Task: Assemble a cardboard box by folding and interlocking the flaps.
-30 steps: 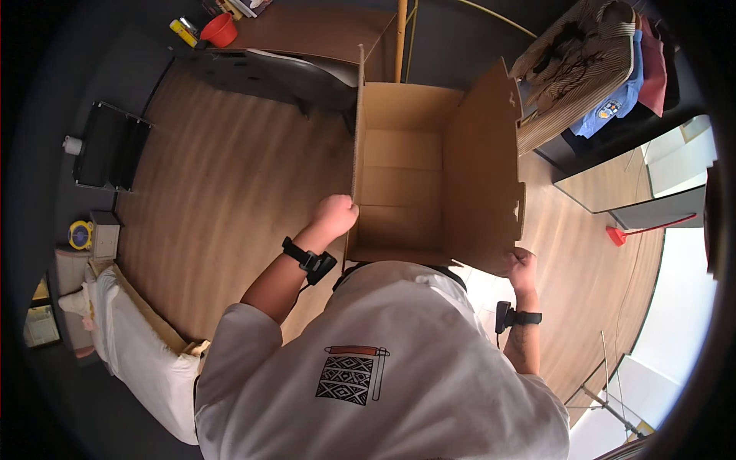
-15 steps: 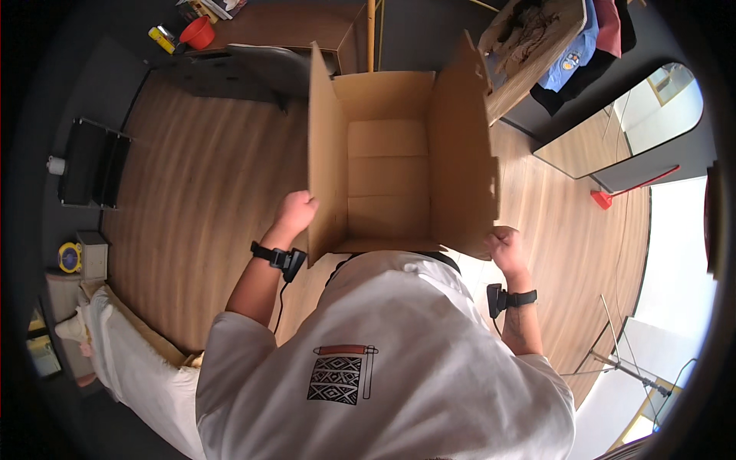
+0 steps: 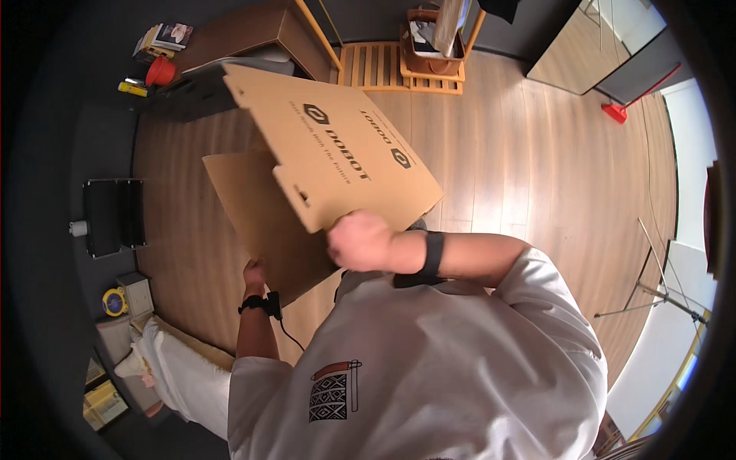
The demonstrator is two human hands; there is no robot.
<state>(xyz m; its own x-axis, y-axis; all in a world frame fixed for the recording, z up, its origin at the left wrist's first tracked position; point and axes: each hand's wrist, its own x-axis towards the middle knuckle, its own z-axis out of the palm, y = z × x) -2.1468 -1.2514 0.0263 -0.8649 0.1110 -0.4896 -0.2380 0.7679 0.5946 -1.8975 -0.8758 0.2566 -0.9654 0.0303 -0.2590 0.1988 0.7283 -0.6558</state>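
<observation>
A large brown cardboard box point(image 3: 349, 126) hangs tilted in front of me, dark print on its raised side. Its top flaps are unfolded, and the opening is turned toward the lower left. My right hand point(image 3: 362, 241) reaches across my body, closed at the near corner of the printed side. Lower down on the left, my left hand point(image 3: 254, 274) grips the edge of the opposite flap. Most of the box's inside is hidden behind the raised side. Each wrist wears a black strap; a small black device with a cable shows on the left one.
A brown cabinet point(image 3: 238, 34) stands at the far left with a red bucket point(image 3: 160, 71) beside it. Beyond the box is a slatted wooden rack point(image 3: 373, 65) holding a brown basket point(image 3: 433, 61). A covered bed or couch point(image 3: 188, 368) lies near left; a mirror point(image 3: 586, 50) leans far right.
The box has swung left and tipped, so its printed outer side now shows instead of its inside. My right hand has come across leftward; my left hand has moved lower and left.
</observation>
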